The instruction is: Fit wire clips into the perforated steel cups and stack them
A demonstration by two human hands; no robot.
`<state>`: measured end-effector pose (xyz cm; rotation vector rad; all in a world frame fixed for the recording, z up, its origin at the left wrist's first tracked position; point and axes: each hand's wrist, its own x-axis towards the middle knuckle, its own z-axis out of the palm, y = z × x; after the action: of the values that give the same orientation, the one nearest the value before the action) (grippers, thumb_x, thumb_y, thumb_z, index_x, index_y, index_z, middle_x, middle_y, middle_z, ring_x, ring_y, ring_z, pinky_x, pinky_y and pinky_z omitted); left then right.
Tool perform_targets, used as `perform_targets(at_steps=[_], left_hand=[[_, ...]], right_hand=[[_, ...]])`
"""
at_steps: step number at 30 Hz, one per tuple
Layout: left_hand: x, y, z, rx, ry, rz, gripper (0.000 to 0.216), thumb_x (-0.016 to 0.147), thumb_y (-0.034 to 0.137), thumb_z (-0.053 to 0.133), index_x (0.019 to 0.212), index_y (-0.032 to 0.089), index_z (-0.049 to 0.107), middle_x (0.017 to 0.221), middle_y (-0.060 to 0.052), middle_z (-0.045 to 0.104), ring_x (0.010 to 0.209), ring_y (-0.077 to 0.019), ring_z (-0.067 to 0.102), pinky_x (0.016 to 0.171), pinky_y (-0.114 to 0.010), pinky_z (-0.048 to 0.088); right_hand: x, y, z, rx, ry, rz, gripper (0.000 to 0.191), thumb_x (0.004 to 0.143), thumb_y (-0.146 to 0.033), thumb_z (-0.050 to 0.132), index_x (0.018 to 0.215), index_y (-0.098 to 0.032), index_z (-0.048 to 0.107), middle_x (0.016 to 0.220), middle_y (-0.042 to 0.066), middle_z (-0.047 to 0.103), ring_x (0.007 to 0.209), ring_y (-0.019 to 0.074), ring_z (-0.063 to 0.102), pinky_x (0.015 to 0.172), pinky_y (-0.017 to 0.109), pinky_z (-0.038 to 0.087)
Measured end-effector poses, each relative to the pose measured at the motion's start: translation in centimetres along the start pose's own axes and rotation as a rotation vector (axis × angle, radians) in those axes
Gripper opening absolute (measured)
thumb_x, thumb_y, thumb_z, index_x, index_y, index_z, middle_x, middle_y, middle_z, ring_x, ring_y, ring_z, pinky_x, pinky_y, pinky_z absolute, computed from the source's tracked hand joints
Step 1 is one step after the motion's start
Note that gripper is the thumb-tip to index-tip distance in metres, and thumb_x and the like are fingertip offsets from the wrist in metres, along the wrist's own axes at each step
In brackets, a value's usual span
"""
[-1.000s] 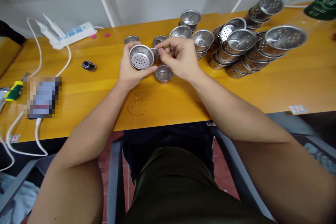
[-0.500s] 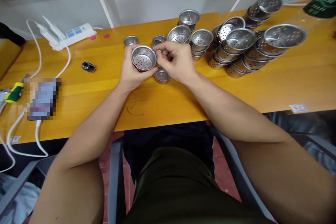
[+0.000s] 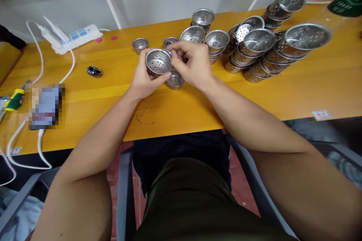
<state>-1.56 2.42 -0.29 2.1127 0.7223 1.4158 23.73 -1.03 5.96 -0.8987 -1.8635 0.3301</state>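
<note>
Near the front edge of the desk [image 3: 186, 120], curved wire pieces [image 3: 147, 123] are seen where they lay half a second ago. Farther in, a perforated cup [image 3: 158, 63] is held above the desk, its mouth tipped up toward the viewer. Since the earlier frames it has been shifted slightly rightward, and the gap to the right fingertips has been closed. It is gripped by the left hand [image 3: 143, 77], whose fingers are curled round its left side and whose thumb is laid along its near side. By the right hand [image 3: 192, 62], thumb and forefinger brought together and the other fingers curled, what looks like a thin wire [image 3: 166, 49] is pinched at the cup's right rim, though it is too fine to be sure. A shallow cup [image 3: 175, 80] is set on the desk just beside both hands. Beyond the left hand, a small cup [image 3: 140, 46] is left more exposed than before. Toward the far edge, stacked cups [image 3: 257, 43] are grouped on the right and a power strip [image 3: 80, 38] is placed near the far left corner.
</note>
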Motion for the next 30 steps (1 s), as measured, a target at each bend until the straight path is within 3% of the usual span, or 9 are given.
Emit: perform_targets(at_steps=[6, 13, 18, 21, 24, 27, 30], left_hand=[[-0.2, 0.6, -0.1, -0.013, -0.004, -0.006, 0.101, 0.095, 0.085, 0.115, 0.166, 0.038, 0.059, 0.16, -0.009, 0.079, 0.147, -0.0369, 0.087, 0.127, -0.056, 0.077], [-0.2, 1.1, -0.1, 0.037, -0.036, -0.014, 0.103, 0.095, 0.087, 0.113, 0.167, 0.039, 0.057, 0.164, -0.01, 0.077, 0.16, -0.0421, 0.081, 0.137, -0.063, 0.072], [-0.3, 1.2, 0.1, 0.024, -0.056, 0.1, 0.117, 0.088, 0.097, 0.112, 0.172, 0.044, 0.051, 0.161, -0.01, 0.077, 0.144, -0.0388, 0.086, 0.121, -0.063, 0.077], [-0.5, 1.7, 0.0, 0.092, -0.073, 0.047, 0.111, 0.09, 0.098, 0.11, 0.167, 0.039, 0.057, 0.153, -0.01, 0.081, 0.134, -0.0379, 0.087, 0.116, -0.063, 0.076], [-0.6, 2.2, 0.0, 0.129, -0.087, -0.052, 0.102, 0.093, 0.094, 0.11, 0.162, 0.034, 0.064, 0.148, -0.01, 0.082, 0.137, -0.039, 0.086, 0.125, -0.064, 0.073], [-0.6, 2.1, -0.1, 0.111, -0.066, -0.078, 0.093, 0.098, 0.093, 0.106, 0.159, 0.034, 0.068, 0.144, -0.009, 0.081, 0.14, -0.0388, 0.085, 0.13, -0.064, 0.071], [-0.6, 1.6, -0.3, 0.057, -0.037, -0.067, 0.088, 0.099, 0.098, 0.102, 0.152, 0.035, 0.071, 0.137, -0.008, 0.08, 0.14, -0.0395, 0.085, 0.13, -0.066, 0.071]], right_hand=[[-0.1, -0.4, 0.0, 0.001, -0.024, -0.003, 0.035, 0.133, -0.06, 0.075, 0.138, -0.029, 0.092, 0.101, 0.006, 0.08, 0.097, 0.0307, 0.08, 0.106, 0.051, 0.074], [-0.2, -1.2, -0.1, -0.03, -0.044, 0.011, 0.028, 0.131, -0.052, 0.078, 0.135, -0.029, 0.092, 0.103, 0.008, 0.081, 0.099, 0.033, 0.081, 0.106, 0.053, 0.074], [-0.5, -1.8, 0.2, -0.032, -0.037, 0.052, 0.025, 0.13, -0.047, 0.078, 0.143, -0.029, 0.087, 0.096, 0.004, 0.075, 0.094, 0.0307, 0.077, 0.106, 0.051, 0.074], [-0.5, -1.9, 0.9, 0.013, -0.033, 0.064, 0.016, 0.127, -0.041, 0.079, 0.13, -0.028, 0.086, 0.09, 0.002, 0.07, 0.089, 0.0274, 0.074, 0.102, 0.049, 0.073], [-0.3, -1.8, 1.4, 0.107, -0.018, 0.078, 0.014, 0.122, -0.038, 0.081, 0.114, -0.027, 0.085, 0.089, 0.002, 0.07, 0.085, 0.0257, 0.072, 0.094, 0.046, 0.073], [0.1, -1.8, 0.6, 0.247, -0.078, 0.094, 0.025, 0.122, -0.048, 0.083, 0.109, -0.026, 0.083, 0.092, 0.004, 0.074, 0.089, 0.0263, 0.075, 0.088, 0.044, 0.074], [0.6, -1.9, -1.2, 0.422, -0.252, 0.097, 0.047, 0.119, -0.072, 0.091, 0.109, -0.027, 0.082, 0.091, 0.004, 0.074, 0.092, 0.0267, 0.077, 0.086, 0.043, 0.075]])
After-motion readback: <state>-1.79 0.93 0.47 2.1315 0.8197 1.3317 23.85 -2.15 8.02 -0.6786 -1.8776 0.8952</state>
